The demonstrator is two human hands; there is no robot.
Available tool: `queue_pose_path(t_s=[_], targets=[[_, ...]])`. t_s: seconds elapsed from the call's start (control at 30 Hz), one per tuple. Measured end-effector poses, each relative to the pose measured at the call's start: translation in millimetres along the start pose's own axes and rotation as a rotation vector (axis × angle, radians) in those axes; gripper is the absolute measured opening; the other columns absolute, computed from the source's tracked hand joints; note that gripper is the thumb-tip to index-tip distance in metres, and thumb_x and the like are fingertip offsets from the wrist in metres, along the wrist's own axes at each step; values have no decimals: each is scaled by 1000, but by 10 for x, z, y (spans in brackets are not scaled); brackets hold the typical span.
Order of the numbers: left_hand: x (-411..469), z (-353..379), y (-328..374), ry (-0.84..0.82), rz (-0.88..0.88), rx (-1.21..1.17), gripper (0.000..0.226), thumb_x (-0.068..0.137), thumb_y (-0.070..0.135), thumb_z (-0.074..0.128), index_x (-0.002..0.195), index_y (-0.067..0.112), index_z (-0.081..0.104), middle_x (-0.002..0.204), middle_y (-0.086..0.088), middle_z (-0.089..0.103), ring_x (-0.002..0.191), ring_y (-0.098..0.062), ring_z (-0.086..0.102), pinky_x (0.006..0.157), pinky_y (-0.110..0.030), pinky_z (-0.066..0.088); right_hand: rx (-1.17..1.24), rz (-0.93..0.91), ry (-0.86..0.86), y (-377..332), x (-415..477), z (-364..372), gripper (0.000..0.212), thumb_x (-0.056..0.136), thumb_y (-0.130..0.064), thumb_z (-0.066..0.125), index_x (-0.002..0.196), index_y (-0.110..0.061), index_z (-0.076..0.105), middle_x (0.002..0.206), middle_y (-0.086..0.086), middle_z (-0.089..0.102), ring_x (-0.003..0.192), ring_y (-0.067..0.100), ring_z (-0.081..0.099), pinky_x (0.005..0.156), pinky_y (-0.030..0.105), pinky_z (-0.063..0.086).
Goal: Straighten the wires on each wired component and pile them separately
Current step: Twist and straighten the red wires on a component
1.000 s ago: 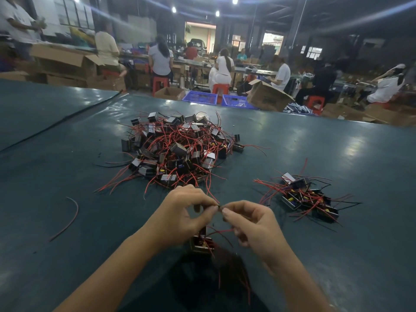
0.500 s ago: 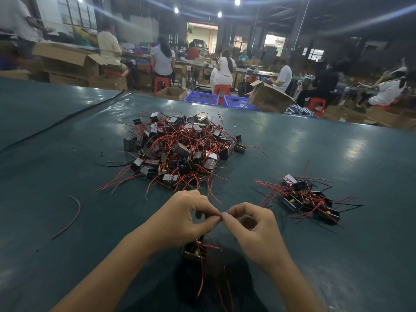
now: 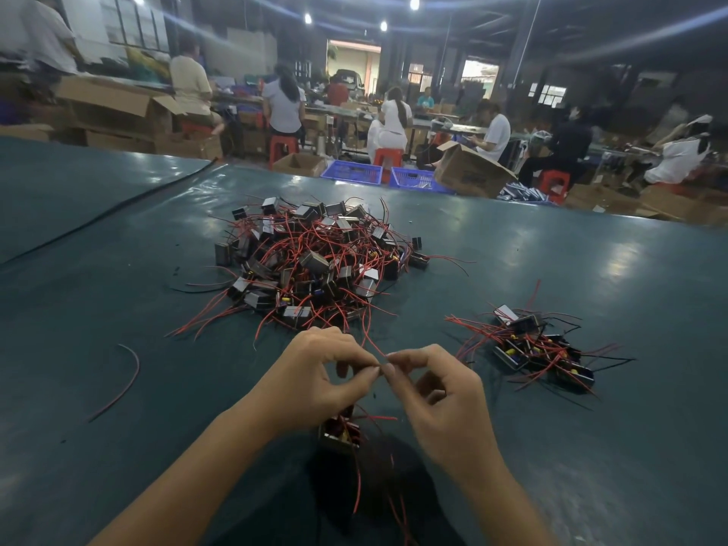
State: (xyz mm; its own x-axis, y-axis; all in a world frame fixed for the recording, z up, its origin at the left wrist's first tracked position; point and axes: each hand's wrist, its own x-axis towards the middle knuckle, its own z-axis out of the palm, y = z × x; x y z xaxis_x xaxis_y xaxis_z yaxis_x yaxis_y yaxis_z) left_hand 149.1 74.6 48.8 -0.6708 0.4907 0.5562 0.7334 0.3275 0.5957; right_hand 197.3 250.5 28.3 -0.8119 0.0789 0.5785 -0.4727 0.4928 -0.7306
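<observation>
A small boxy wired component (image 3: 339, 436) hangs below my left hand (image 3: 315, 382), its red wires trailing down toward me. My left thumb and forefinger pinch one of its wires, and my right hand (image 3: 437, 400) pinches the same wire right beside them, fingertips nearly touching. A big tangled heap of wired components (image 3: 315, 262) with red wires lies on the table beyond my hands. A smaller pile of components (image 3: 535, 348) lies to the right.
The dark green table (image 3: 591, 447) stretches wide around both piles. A loose red wire (image 3: 122, 380) lies on it at the left. Beyond the far edge are cardboard boxes (image 3: 468, 171), blue crates (image 3: 350, 171) and seated people at other benches.
My two hands have stayed together above the component, fingertips working along the wire. The component under my left hand shifted slightly left and its wires now dangle lower.
</observation>
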Motion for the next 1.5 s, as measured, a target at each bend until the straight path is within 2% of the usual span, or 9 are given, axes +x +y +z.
queue_pose_path(t_s=[0.1, 0.2, 0.37, 0.53, 0.6, 0.83, 0.93, 1.17, 1.5], targets=[[-2, 21, -14, -7, -27, -37, 8, 79, 22, 69, 78, 24, 77, 65, 17, 63, 67, -12, 57, 68, -20, 41, -109, -146, -20, 59, -5, -17, 7, 87, -21, 69, 88, -17, 74, 81, -15, 60, 57, 7, 55, 51, 13, 38], [-13, 43, -43, -19, -23, -25, 8, 81, 24, 69, 78, 25, 76, 66, 16, 63, 68, -11, 56, 69, -25, 41, -132, -49, -67, 76, -1, -37, 8, 89, -25, 68, 81, -25, 70, 73, -15, 59, 59, 8, 54, 54, 13, 37], [-29, 51, -28, -30, 118, 183, 7, 83, 25, 68, 82, 24, 76, 68, 16, 63, 66, -1, 50, 73, -23, 39, -58, 213, -185, 8, 6, -15, 20, 92, -23, 65, 72, -21, 66, 57, 0, 57, 48, 4, 44, 47, 19, 35], [-9, 68, 11, -31, 214, 294, 6, 82, 24, 70, 80, 21, 76, 68, 14, 64, 64, -2, 49, 71, -27, 41, 442, 756, -270, -66, 35, -46, 29, 95, -23, 60, 66, -16, 61, 53, -5, 47, 38, 6, 40, 37, 17, 29], [-11, 56, 8, -10, 150, 216, 4, 82, 21, 71, 81, 21, 75, 68, 15, 64, 65, -1, 50, 73, -28, 41, 465, 710, -256, -52, 37, -71, 26, 92, -24, 64, 67, -16, 66, 54, -2, 51, 41, 7, 43, 39, 18, 33], [-4, -18, -7, -65, -130, -131, 6, 85, 11, 73, 83, 16, 76, 69, 16, 65, 73, -8, 59, 73, -24, 46, -23, -92, -112, 103, 33, -117, 8, 84, -21, 72, 87, -28, 74, 80, -12, 62, 59, 8, 56, 54, 12, 38], [3, -47, -5, -132, -181, -211, 7, 86, 9, 71, 85, 14, 76, 71, 7, 67, 72, -8, 60, 73, -28, 49, -56, -194, -113, 138, 34, -111, 8, 87, -28, 71, 94, -28, 74, 86, -15, 60, 62, 10, 58, 57, 15, 40], [-10, -63, -24, -180, -154, -193, 13, 86, 16, 72, 83, 28, 75, 70, 15, 66, 74, -11, 59, 74, -27, 48, -140, -164, -132, 85, -4, -82, 10, 88, -37, 65, 86, -27, 66, 82, -18, 60, 61, 9, 57, 55, 21, 42], [-4, -18, -24, -102, 185, 264, 7, 84, 29, 69, 85, 27, 76, 70, 16, 64, 67, -3, 50, 71, -28, 41, 149, 442, -217, -4, 21, -8, 24, 94, -16, 61, 71, -15, 64, 51, -9, 49, 49, 10, 42, 47, 23, 35]])
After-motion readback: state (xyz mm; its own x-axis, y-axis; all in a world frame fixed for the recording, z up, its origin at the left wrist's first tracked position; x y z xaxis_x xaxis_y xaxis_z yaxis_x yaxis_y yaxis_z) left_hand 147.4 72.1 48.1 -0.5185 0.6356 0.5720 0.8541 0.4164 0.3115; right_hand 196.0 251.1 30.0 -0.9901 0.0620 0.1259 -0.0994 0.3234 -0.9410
